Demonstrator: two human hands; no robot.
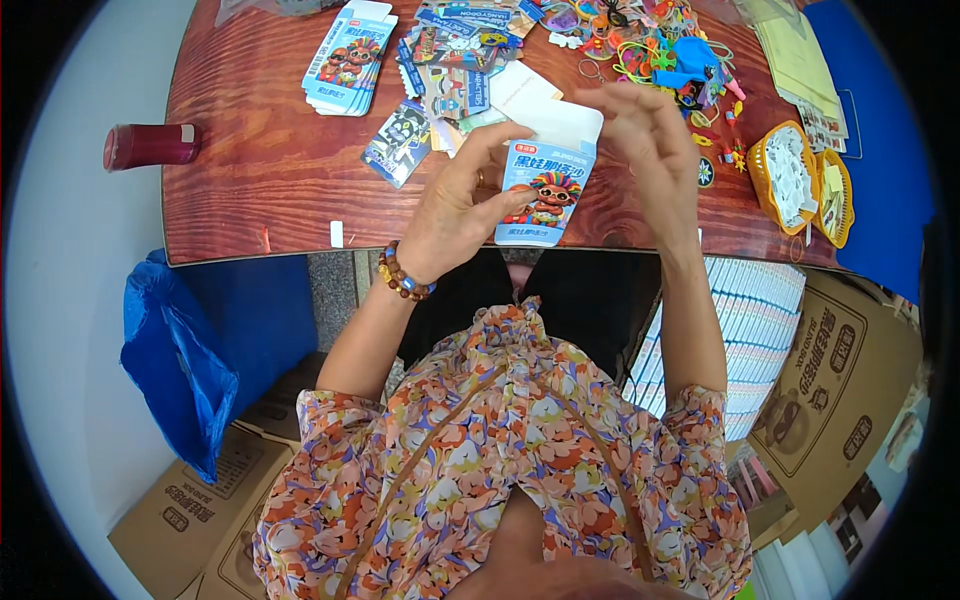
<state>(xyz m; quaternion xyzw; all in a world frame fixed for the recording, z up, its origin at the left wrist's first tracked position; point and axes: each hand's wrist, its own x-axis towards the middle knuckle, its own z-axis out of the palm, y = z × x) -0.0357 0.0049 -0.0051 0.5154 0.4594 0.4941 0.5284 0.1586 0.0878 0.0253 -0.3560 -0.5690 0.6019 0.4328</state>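
My left hand (455, 205), with a bead bracelet on the wrist, grips a small blue and white carton (548, 190) by its left side, thumb across the front. A cartoon figure with rainbow hair is printed on it, and its white top flap stands up. Just right of the flap, my right hand (655, 140) is raised with its fingers loosely bent and apart, slightly blurred; nothing shows in it. Behind the carton lies a pile of printed cards and packets (455, 60). A heap of small colourful trinkets (640, 45) spreads past my right fingers.
A stack of matching flat cartons (350, 60) sits at the back left of the wooden table (260, 200). A dark red bottle (150, 146) lies at its left edge. Two yellow baskets (765, 180) hold paper slips at right. Below are cardboard boxes (840, 370) and a blue bag (175, 360).
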